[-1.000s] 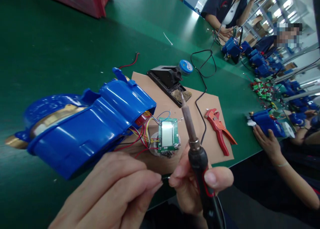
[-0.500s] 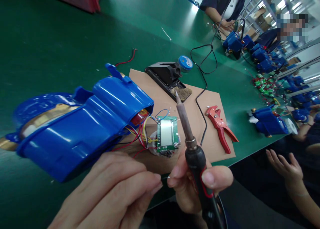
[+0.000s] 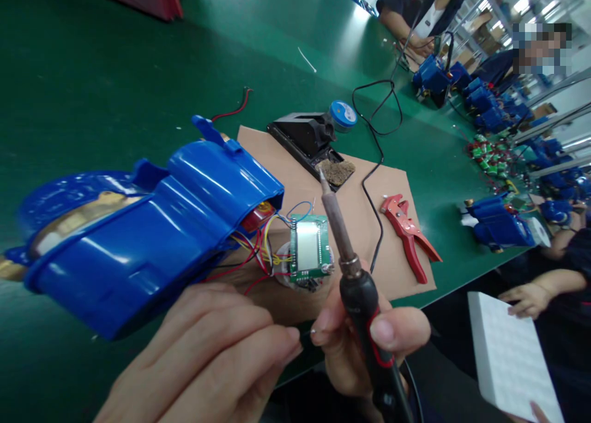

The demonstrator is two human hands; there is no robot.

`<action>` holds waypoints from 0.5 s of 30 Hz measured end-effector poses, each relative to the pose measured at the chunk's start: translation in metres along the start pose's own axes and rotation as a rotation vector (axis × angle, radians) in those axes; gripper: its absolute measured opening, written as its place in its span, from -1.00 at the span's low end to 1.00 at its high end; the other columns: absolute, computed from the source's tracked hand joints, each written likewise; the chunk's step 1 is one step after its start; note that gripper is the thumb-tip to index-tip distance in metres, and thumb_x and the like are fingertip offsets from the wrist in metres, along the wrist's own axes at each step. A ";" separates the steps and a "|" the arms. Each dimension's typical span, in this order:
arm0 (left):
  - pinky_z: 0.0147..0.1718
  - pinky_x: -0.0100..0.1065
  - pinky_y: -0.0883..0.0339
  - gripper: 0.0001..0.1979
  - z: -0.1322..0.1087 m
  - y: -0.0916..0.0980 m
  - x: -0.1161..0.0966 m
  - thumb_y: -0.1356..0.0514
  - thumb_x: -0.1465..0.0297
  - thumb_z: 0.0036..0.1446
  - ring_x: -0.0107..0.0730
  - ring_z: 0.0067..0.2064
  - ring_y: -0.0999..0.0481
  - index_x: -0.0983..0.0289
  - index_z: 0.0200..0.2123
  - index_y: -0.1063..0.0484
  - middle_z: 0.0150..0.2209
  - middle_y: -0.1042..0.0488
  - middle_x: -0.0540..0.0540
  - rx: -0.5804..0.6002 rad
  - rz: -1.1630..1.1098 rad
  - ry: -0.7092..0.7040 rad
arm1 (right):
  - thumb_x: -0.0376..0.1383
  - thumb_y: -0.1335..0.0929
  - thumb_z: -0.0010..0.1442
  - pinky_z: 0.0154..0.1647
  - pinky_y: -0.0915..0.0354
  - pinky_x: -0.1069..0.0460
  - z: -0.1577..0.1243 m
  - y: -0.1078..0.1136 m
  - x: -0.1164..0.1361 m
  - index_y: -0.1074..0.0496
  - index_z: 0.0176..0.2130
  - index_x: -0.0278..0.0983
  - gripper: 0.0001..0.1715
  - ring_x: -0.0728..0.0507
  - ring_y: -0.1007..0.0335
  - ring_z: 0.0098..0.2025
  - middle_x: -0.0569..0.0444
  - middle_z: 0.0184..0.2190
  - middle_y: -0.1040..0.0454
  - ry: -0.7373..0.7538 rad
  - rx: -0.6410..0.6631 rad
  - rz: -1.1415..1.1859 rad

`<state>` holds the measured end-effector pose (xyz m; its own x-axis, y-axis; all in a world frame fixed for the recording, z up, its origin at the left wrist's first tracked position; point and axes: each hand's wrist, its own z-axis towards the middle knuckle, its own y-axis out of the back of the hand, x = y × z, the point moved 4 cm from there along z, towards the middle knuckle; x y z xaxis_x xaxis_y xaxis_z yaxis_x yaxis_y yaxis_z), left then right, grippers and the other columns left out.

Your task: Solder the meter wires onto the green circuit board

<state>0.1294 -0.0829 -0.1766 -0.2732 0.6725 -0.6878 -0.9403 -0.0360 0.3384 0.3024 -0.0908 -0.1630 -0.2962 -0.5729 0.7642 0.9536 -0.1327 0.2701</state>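
Note:
My right hand [image 3: 364, 343] grips a black soldering iron [image 3: 355, 287], its tip pointing up and away over the brown mat [image 3: 369, 238]. My left hand [image 3: 217, 355] is closed in a pinch against the right fingertips, on a thin dark wire [image 3: 305, 333] between them. Just beyond lies a blue water-meter housing [image 3: 143, 226] with a brass body. Coloured wires run from it to a small green circuit board [image 3: 308, 247] with a grey display, which rests on the mat.
On the mat stand a black iron stand [image 3: 307, 136] with a sponge, a blue solder spool [image 3: 343, 114] and red cutters [image 3: 409, 235]. Other people work at the right, beside more blue housings [image 3: 496, 226]. A white foam tray [image 3: 512, 355] sits low right.
The iron's tip has drifted left toward the sponge. A co-worker's hand has pulled back from the blue housing at right, and a white foam tray has come in low right.

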 end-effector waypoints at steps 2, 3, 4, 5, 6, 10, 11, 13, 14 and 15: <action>-0.38 -0.20 -0.54 -0.85 -0.001 -0.002 0.001 -0.40 0.17 0.09 -0.24 -0.35 -0.49 0.05 -0.33 -0.56 -0.41 -0.47 0.04 -0.002 0.000 0.000 | -0.28 -0.40 0.23 -0.38 -0.48 -0.05 -0.001 0.000 0.001 -0.19 -0.17 -0.05 -0.71 -0.01 -0.43 -0.55 0.34 -0.46 -0.51 -0.005 0.001 -0.044; -0.38 -0.20 -0.54 -0.85 -0.001 -0.002 0.002 -0.40 0.16 0.09 -0.24 -0.34 -0.49 0.05 -0.34 -0.55 -0.41 -0.47 0.04 -0.003 0.000 0.002 | -0.26 -0.38 0.25 -0.36 -0.49 -0.06 -0.001 -0.001 0.001 -0.18 -0.18 -0.06 -0.74 -0.01 -0.41 -0.56 0.35 -0.47 -0.50 -0.003 0.001 -0.062; -0.38 -0.20 -0.54 -0.84 -0.002 -0.002 0.002 -0.40 0.16 0.10 -0.24 -0.34 -0.49 0.06 -0.34 -0.55 -0.41 -0.47 0.04 -0.004 -0.001 0.004 | -0.24 -0.37 0.26 -0.35 -0.49 -0.06 -0.002 0.000 0.002 -0.18 -0.19 -0.06 -0.76 0.00 -0.39 -0.57 0.35 -0.49 -0.49 -0.004 -0.005 -0.076; -0.38 -0.21 -0.54 -0.84 -0.003 -0.001 0.003 -0.40 0.16 0.10 -0.24 -0.34 -0.50 0.06 -0.34 -0.55 -0.41 -0.48 0.04 -0.005 -0.001 0.006 | -0.23 -0.37 0.27 -0.35 -0.49 -0.06 -0.002 0.000 0.002 -0.17 -0.20 -0.06 -0.77 0.00 -0.38 -0.58 0.35 -0.49 -0.47 -0.007 -0.011 -0.082; -0.37 -0.21 -0.54 -0.84 -0.003 -0.001 0.003 -0.40 0.16 0.10 -0.25 -0.34 -0.50 0.06 -0.34 -0.55 -0.41 -0.48 0.04 -0.007 -0.001 0.009 | -0.22 -0.37 0.28 -0.35 -0.48 -0.06 -0.002 0.000 0.002 -0.17 -0.20 -0.07 -0.76 0.00 -0.38 -0.58 0.35 -0.49 -0.47 -0.013 -0.015 -0.083; -0.38 -0.22 -0.53 -0.87 -0.003 0.006 0.004 -0.40 0.21 0.11 -0.26 -0.34 -0.51 0.07 -0.34 -0.54 -0.39 -0.50 0.02 -0.006 0.001 0.025 | -0.23 -0.38 0.27 -0.41 -0.45 -0.03 -0.001 -0.004 0.001 -0.17 -0.15 -0.04 -0.73 0.02 -0.36 -0.58 0.35 -0.46 -0.44 0.023 -0.004 -0.058; -0.38 -0.23 -0.52 -0.89 -0.001 0.008 0.004 -0.40 0.24 0.12 -0.27 -0.33 -0.52 0.07 -0.34 -0.53 -0.39 -0.51 0.01 0.002 0.002 0.032 | -0.23 -0.38 0.28 -0.44 -0.43 -0.02 0.000 -0.005 0.002 -0.17 -0.12 -0.02 -0.72 0.02 -0.34 -0.58 0.35 -0.47 -0.43 0.054 -0.040 -0.052; -0.34 -0.24 -0.51 -0.93 0.003 0.010 0.004 -0.36 0.34 0.17 -0.29 -0.29 -0.52 0.09 -0.31 -0.52 -0.36 -0.52 0.00 0.050 0.006 0.048 | -0.22 -0.37 0.31 -0.49 -0.38 0.01 0.001 -0.008 0.002 -0.15 -0.07 0.02 -0.70 0.02 -0.32 -0.57 0.35 -0.47 -0.40 0.112 -0.172 -0.036; -0.31 -0.26 -0.50 -0.94 0.006 0.011 0.004 -0.33 0.40 0.21 -0.32 -0.26 -0.52 0.11 -0.29 -0.52 -0.33 -0.52 0.00 0.086 0.006 0.059 | -0.23 -0.37 0.32 -0.51 -0.35 0.03 0.002 -0.009 0.002 -0.14 -0.04 0.03 -0.68 0.02 -0.30 -0.56 0.35 -0.46 -0.40 0.127 -0.251 -0.025; -0.26 -0.28 -0.48 -0.90 0.008 0.010 0.003 -0.30 0.47 0.23 -0.36 -0.22 -0.51 0.13 -0.25 -0.51 -0.30 -0.52 -0.01 0.123 0.003 0.068 | -0.25 -0.37 0.32 -0.54 -0.31 0.06 0.002 -0.011 0.002 -0.14 -0.03 0.03 -0.66 0.02 -0.29 -0.55 0.34 -0.45 -0.40 0.135 -0.328 -0.010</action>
<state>0.1202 -0.0752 -0.1705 -0.2930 0.6207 -0.7272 -0.9086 0.0560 0.4139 0.2912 -0.0891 -0.1633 -0.3171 -0.6689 0.6723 0.9235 -0.3792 0.0583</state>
